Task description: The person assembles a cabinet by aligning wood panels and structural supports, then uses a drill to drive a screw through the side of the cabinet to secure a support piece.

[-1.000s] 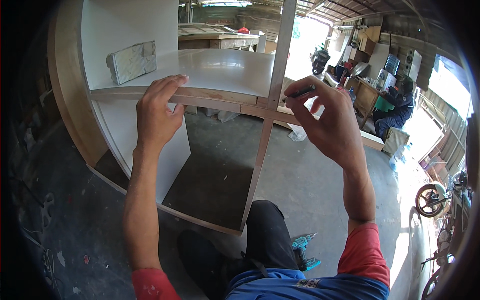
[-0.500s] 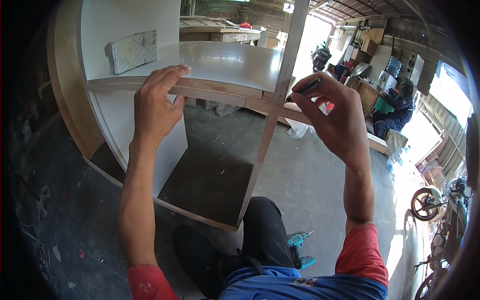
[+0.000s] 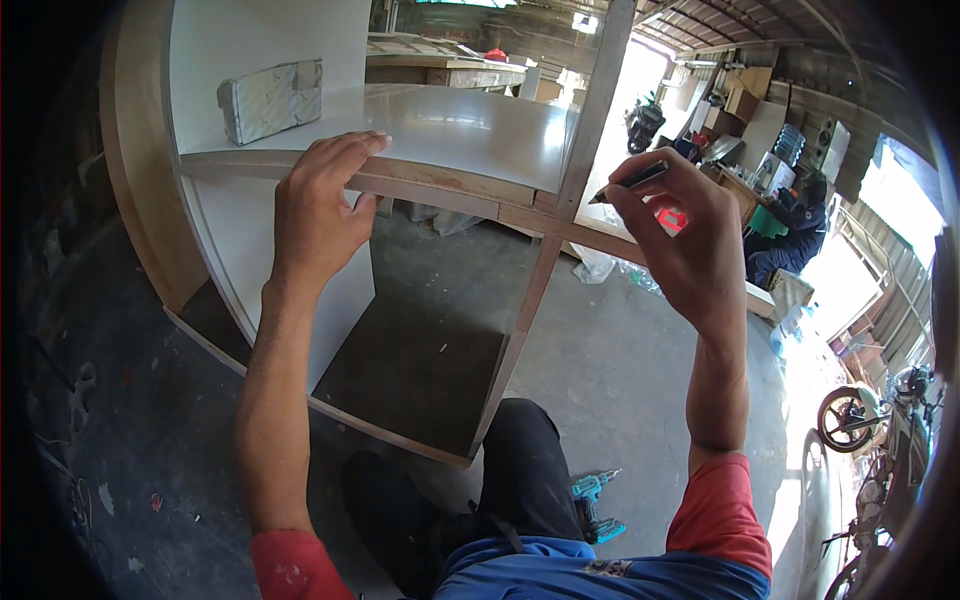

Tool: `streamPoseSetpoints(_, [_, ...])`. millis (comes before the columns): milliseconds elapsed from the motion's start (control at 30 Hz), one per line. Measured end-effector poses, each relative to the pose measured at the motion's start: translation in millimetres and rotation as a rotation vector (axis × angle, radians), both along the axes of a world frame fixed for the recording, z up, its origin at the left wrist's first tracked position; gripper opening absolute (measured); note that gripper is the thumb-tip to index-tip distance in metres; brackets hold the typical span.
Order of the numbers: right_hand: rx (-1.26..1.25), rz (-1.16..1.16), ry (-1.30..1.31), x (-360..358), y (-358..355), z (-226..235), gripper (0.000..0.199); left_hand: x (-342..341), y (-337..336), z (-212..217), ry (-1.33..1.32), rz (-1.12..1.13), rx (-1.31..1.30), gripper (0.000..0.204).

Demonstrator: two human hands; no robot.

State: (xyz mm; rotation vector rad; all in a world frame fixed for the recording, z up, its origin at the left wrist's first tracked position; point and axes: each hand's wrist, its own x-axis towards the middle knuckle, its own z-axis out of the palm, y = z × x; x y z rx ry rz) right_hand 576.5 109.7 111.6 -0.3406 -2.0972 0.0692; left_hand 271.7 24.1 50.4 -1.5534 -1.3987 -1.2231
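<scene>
A curved wooden shelf frame with a glossy white panel [image 3: 450, 130] crosses in front of me. My left hand [image 3: 325, 205] grips the shelf's front edge, fingers over the top and thumb below. Beside the upright post [image 3: 590, 115], my right hand [image 3: 685, 225] pinches a short dark pencil [image 3: 642, 177], its pointed end toward the post and apart from the wood. On the shelf to the left rests a block wrapped in pale, marbled material [image 3: 272, 102].
A teal cordless drill [image 3: 595, 505] lies on the floor by my leg. Motorcycles [image 3: 885, 450] stand at right, one more [image 3: 645, 122] farther back. A seated person [image 3: 795, 225] in dark clothes is at far right. Behind the shelf is a workbench [image 3: 445, 72].
My right hand with the pencil has drawn slightly right, away from the post. My left hand keeps its hold on the shelf edge. The whole view has shifted a little.
</scene>
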Motion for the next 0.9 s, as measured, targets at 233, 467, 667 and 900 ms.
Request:
streamPoseSetpoints(233, [-0.114, 0.243, 0.002, 3.2, 3.8, -3.2, 0.008, -1.8, 1.8, -0.8, 0.014, 0.008, 0.004, 0.059])
streamPoseSetpoints(467, [-0.011, 0.096, -0.031, -5.7, 1.7, -3.6, 0.008, -5.7, 1.2, -1.5, 0.024, 0.019, 0.019, 0.06])
streamPoseSetpoints(667, [0.029, 0.064, -0.005, -2.6, 1.7, -1.9, 0.009, -5.1, 2.1, -2.6, 0.03, 0.019, 0.015, 0.06])
streamPoseSetpoints(900, [-0.012, 0.098, -0.018, -0.3, 0.4, -3.6, 0.008, -6.4, 1.9, -2.6, 0.018, 0.023, 0.021, 0.06])
